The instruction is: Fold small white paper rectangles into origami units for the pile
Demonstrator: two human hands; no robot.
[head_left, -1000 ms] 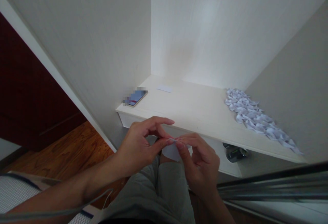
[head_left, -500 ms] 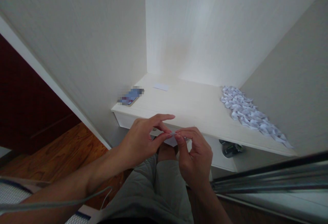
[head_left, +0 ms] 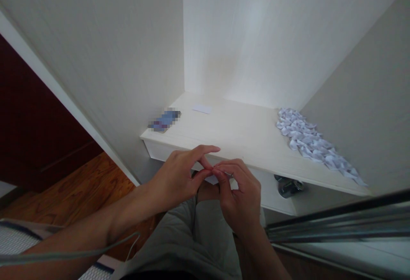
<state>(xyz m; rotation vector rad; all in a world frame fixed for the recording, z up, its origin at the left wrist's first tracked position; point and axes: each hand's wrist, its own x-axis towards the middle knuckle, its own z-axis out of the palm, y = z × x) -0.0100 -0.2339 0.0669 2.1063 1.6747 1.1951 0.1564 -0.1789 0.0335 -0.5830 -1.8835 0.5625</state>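
Note:
Both of my hands meet in front of the shelf's front edge, fingertips touching. My left hand (head_left: 181, 177) pinches with the thumb and a finger, while another finger stretches out above. My right hand (head_left: 238, 194) pinches at the same spot, its fingers curled. Between and just below the fingertips shows a small piece of white paper (head_left: 211, 180), mostly hidden by the fingers. A flat white paper slip (head_left: 201, 109) lies on the shelf beyond my hands. To the right, several rows of crumpled or twisted white pieces (head_left: 315, 143) form a long pile.
A phone (head_left: 165, 121), blurred over, lies at the left end of the white shelf (head_left: 243, 130). Dark cans (head_left: 288, 187) sit in the compartment beneath, on the right. White panels close in the left, back and right. A cable (head_left: 70, 255) crosses my left forearm.
My right hand has moved slightly left, bringing its fingertips tight against those of my left hand. Less of the white paper shows between them.

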